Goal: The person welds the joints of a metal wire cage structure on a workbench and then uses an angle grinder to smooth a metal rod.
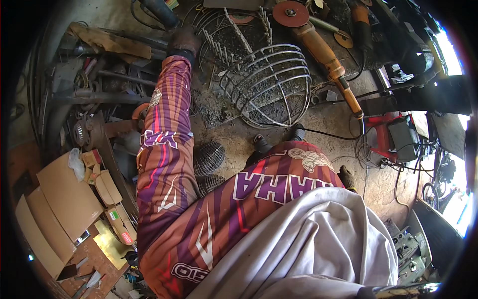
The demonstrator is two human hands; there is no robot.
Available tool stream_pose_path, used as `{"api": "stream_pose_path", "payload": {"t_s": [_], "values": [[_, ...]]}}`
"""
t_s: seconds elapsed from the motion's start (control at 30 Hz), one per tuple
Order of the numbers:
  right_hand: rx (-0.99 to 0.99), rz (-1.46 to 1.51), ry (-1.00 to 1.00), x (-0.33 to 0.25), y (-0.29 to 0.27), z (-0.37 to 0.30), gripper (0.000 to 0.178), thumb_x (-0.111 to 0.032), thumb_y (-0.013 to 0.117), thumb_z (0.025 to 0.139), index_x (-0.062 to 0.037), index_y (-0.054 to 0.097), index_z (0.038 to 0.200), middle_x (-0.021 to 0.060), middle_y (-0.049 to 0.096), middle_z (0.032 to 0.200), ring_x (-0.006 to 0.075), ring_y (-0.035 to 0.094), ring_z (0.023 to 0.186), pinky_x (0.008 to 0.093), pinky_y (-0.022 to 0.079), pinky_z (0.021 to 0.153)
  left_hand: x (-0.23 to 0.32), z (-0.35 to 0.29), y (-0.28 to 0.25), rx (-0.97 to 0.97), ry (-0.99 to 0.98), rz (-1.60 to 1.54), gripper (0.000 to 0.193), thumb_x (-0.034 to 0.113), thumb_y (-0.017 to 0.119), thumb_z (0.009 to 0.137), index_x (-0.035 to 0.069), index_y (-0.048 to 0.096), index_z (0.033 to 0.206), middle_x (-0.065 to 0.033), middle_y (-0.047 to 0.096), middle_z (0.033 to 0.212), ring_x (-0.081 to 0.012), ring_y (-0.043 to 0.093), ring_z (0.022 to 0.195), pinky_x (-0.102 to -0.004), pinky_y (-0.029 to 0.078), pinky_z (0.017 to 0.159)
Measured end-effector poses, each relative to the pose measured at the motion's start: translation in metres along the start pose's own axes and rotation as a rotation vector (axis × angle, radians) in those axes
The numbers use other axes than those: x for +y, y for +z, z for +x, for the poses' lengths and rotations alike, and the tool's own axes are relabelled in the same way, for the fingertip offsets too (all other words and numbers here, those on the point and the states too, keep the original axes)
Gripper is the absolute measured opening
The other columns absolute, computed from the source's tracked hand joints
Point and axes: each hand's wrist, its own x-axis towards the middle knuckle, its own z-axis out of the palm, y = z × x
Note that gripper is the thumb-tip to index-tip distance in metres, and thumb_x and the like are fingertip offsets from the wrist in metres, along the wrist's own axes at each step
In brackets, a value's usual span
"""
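Observation:
My left arm reaches far forward in a striped red and purple sleeve. Its dark-gloved left hand (pixel 184 41) is beside the end of a dark cylindrical tool (pixel 159 12) and the curved rods of a wire frame (pixel 203 21). Its fingers blend into the dark background, so their grip is unclear. Low beside my body, my right hand (pixel 347 180) wears a dark glove and is mostly covered by my clothing; its fingers are hard to make out. Between the arms and ahead sits a rounded cage of bent metal rods (pixel 285 93).
An orange angle grinder (pixel 318 50) with a reddish disc lies right of the cage, its cable trailing across the floor. Rods with short spikes (pixel 239 32) stand behind. Cardboard boxes (pixel 69 199) and scrap metal crowd the left; a red machine (pixel 388 134) stands right.

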Motion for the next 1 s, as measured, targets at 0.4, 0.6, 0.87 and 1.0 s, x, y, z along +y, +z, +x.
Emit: {"api": "stream_pose_path", "payload": {"t_s": [0.4,0.6,0.87,1.0], "values": [[-0.089,0.172,0.401,-0.012,0.01,0.014,0.025,-0.022,0.062,0.096,-0.0073,0.058,0.115,0.0069,0.064,0.087,0.0201,0.062,0.075,0.035,0.05,0.063,0.016,0.002,-0.024,-0.133,0.012,0.001,0.041,0.028,0.056,0.089,0.009,0.066,0.124,-0.0237,0.065,0.125,-0.0433,0.061,0.118,-0.0476,0.048,0.103],[0.056,0.304,0.422,-0.03,0.032,-0.004,0.023,-0.037,0.057,0.099,-0.0187,0.052,0.086,-0.0012,0.037,0.056,0.0183,0.04,0.044,0.0377,0.028,0.04,-0.016,-0.035,-0.05,-0.025,0.048,-0.281,0.038,0.031,0.055,0.092,0.012,0.067,0.122,-0.0202,0.068,0.117,-0.0398,0.063,0.113,-0.0456,0.05,0.097],[0.075,0.31,0.491,-0.058,0.03,0.003,0.025,-0.038,0.062,0.097,-0.0138,0.056,0.094,-0.0006,0.046,0.064,0.0174,0.045,0.048,0.0379,0.038,0.043,-0.009,-0.106,-0.088,0.251,0.204,-0.544,0.034,0.029,0.054,0.098,0.005,0.066,0.119,-0.0183,0.07,0.104,-0.0302,0.068,0.09,-0.0408,0.053,0.082],[0.052,0.316,0.492,-0.098,0.032,0.01,0.027,-0.037,0.065,0.096,-0.0114,0.056,0.098,0.0007,0.05,0.069,0.0165,0.051,0.052,0.0353,0.044,0.045,-0.024,-0.15,-0.094,0.225,0.1,-0.867,0.029,0.022,0.056,0.1,0.0,0.065,0.118,-0.0104,0.068,0.1,-0.0164,0.063,0.082,-0.0322,0.052,0.075]]}}
